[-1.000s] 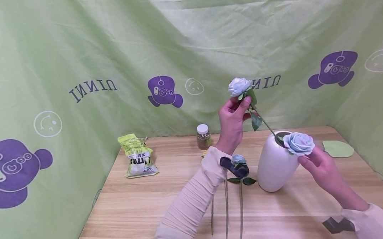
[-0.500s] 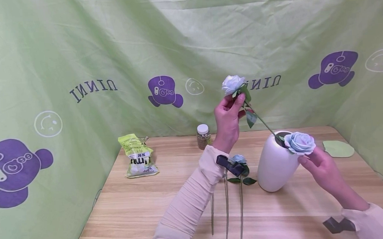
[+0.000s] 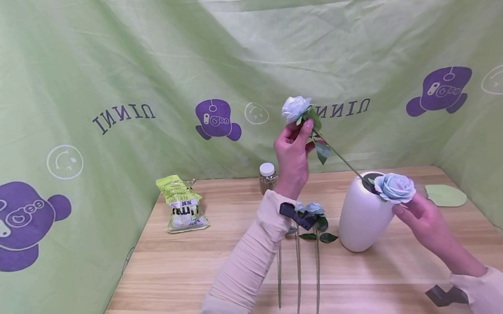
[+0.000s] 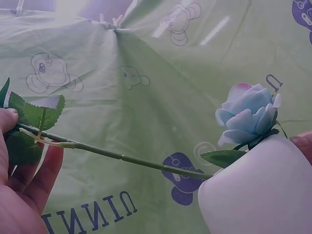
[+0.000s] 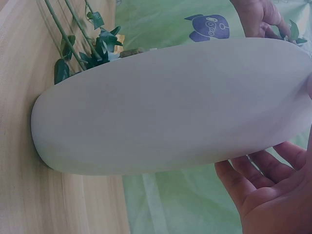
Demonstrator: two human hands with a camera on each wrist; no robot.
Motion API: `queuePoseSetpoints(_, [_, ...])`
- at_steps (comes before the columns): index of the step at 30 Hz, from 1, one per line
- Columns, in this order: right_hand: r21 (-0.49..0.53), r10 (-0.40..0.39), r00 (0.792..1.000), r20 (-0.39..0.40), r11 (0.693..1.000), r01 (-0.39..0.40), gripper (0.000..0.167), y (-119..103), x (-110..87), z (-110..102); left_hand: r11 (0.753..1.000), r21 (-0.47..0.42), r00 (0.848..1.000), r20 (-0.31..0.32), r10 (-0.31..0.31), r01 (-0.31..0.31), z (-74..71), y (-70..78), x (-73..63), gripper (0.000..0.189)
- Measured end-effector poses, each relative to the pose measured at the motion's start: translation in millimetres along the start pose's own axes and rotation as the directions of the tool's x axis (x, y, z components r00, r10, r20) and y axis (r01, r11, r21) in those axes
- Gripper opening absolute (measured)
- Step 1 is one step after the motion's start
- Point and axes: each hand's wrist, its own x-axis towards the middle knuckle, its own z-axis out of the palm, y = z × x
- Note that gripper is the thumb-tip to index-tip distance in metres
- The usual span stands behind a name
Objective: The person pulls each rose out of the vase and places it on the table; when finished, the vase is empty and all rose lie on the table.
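Observation:
My left hand [image 3: 291, 155] pinches a pale blue artificial rose [image 3: 296, 109] just below its bloom, high above the table. From there the bare green stem [image 4: 122, 157] slants down to the right into the mouth of the white vase [image 3: 359, 218]. A second blue rose [image 3: 394, 188] stands in the vase, its bloom leaning over the right rim. Under that bloom, my right hand [image 3: 427, 226] holds the vase near its top. In the right wrist view, its fingers [image 5: 263, 170] lie along the vase wall. The lower stem ends are hidden inside the vase.
Several more stems with a blue bloom [image 3: 314, 209] lie on the table left of the vase, partly behind my left forearm. A green and white bag [image 3: 182, 204] stands far left. Behind my left wrist is a white-capped jar [image 3: 268, 177]; a pale green mat [image 3: 446, 195] lies right.
My left hand has moved left and slightly up with the rose, so its stem leans further out of the vase. The right hand and vase stay nearly in place.

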Motion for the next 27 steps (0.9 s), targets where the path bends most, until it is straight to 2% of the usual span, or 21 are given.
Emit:
queuePoseSetpoints(3, [-0.041, 0.006, 1.0, 0.004, 0.999, -0.006, 0.06, 0, -0.3, 0, 1.0, -0.005, 0.999, -0.025, 0.023, -0.023, -1.2, 3.4, 0.1, 0.008])
queuePoseSetpoints(7, [-0.045, 0.005, 1.0, 0.003, 0.999, -0.005, 0.061, 0, -0.2, 0, 0.999, -0.012, 0.999, -0.042, 0.034, -0.034, -3.6, 7.1, 1.2, 0.008])
queuePoseSetpoints(16, [-0.031, -0.002, 1.0, 0.006, 1.0, 0.002, 0.06, 0, -0.1, -1, 0.999, -0.015, 0.997, -0.059, 0.051, -0.052, -7.2, 13.4, 4.2, 0.009])
queuePoseSetpoints(23, [-0.078, 0.022, 1.0, 0.001, 0.997, -0.022, 0.062, -1, -0.7, -1, 0.996, -0.025, 0.995, -0.062, 0.079, -0.081, -8.4, 16.8, 4.0, 0.011])
queuePoseSetpoints(27, [-0.042, 0.013, 1.0, 0.003, 0.999, -0.013, 0.063, 0, -0.2, -1, 0.996, -0.031, 0.994, -0.077, 0.082, -0.085, -8.4, 18.4, 4.5, 0.01])
